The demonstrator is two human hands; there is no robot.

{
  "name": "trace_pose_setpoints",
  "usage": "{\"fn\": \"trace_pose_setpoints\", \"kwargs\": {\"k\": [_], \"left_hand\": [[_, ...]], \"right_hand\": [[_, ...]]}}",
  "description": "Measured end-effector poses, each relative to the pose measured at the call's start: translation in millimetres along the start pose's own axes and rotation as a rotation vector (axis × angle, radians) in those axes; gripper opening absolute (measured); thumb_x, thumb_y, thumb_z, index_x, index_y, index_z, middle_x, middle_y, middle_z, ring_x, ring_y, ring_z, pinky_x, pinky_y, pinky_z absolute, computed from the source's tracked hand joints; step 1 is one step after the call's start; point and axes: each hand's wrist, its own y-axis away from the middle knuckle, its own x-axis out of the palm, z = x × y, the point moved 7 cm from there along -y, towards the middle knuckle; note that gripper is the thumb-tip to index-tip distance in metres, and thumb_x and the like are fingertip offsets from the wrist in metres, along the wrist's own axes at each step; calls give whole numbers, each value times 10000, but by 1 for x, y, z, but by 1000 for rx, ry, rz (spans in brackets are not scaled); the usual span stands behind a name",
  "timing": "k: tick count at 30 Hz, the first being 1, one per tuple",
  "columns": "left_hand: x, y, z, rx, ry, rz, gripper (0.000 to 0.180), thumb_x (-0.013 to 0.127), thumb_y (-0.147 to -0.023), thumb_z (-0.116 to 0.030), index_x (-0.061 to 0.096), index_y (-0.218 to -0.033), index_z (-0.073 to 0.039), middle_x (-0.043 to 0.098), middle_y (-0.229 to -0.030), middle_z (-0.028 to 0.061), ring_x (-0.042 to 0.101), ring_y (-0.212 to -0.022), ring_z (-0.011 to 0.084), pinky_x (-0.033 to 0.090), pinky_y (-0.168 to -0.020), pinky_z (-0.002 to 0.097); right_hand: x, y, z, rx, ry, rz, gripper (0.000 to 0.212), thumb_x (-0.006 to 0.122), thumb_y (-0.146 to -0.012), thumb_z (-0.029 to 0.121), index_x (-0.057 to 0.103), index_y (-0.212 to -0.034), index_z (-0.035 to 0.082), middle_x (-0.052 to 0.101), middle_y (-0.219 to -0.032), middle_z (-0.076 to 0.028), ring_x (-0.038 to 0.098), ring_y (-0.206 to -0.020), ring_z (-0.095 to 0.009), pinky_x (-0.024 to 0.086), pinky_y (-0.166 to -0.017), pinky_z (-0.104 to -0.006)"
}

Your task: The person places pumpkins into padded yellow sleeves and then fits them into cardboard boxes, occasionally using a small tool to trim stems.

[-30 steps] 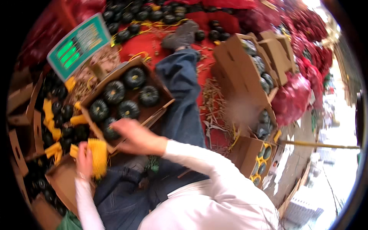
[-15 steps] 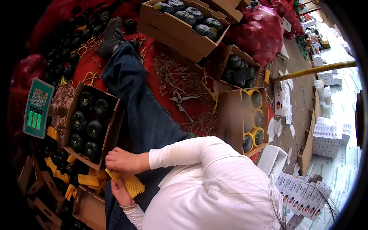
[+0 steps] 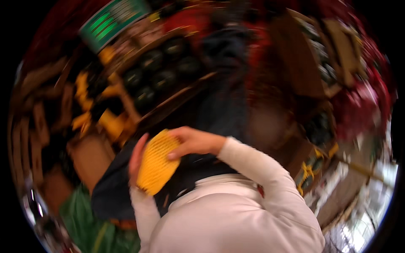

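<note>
Left hand (image 3: 136, 162): behind the yellow foam mesh fruit sleeve (image 3: 157, 167), fingers curled along its left edge, clamped on it.
Right hand (image 3: 195, 141): fingers and thumb pinch the sleeve's upper right edge.
Sleeve: held over the lap, above dark trousers.
Behind: blurred brown cardboard box of dark round fruit (image 3: 162, 74); green scale display (image 3: 110, 19).
</note>
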Motion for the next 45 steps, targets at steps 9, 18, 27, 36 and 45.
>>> {"fn": "trace_pose_setpoints", "kwargs": {"k": [9,18,27,36,45], "left_hand": [[-62,-7,-26,562,-1232,-324,481,628,-749,30,503,-1212,-9,587,-1060,71,593,-949,176,476,-829,251],[-55,-25,10,22,-93,112,550,565,-924,-337,412,-1318,15,589,-880,23,571,-810,71,459,-726,212],[-156,-177,38,181,-265,-747,411,552,-910,-249,490,-1203,33,569,-1215,200,554,-1118,317,443,-923,381],[-85,-82,6,264,670,61,297,385,-971,-189,552,-1133,-5,625,-1110,108,610,-1010,206,487,-899,337],[-17,-16,45,-291,1009,673,575,373,-946,-492,396,-1376,-111,469,-1358,147,510,-1197,301,412,-1016,426]], "right_hand": [[-21,-38,-43,26,-84,-207,228,652,-752,-61,494,-875,47,592,-770,-63,601,-749,-124,493,-636,-253],[-19,-43,0,46,-307,-155,183,656,-813,132,577,-937,24,651,-872,-47,608,-780,-106,500,-730,-249],[-125,-221,-3,-51,1390,-107,256,524,-881,207,420,-915,-24,571,-763,-317,580,-768,-449,443,-660,-517],[-40,-99,28,-206,960,-378,150,473,-936,132,440,-879,-2,534,-682,-163,565,-629,-279,454,-574,-361],[-25,-61,10,-83,421,-341,355,481,-974,256,470,-1236,17,541,-1131,-73,508,-1003,-106,419,-864,-232]]}}
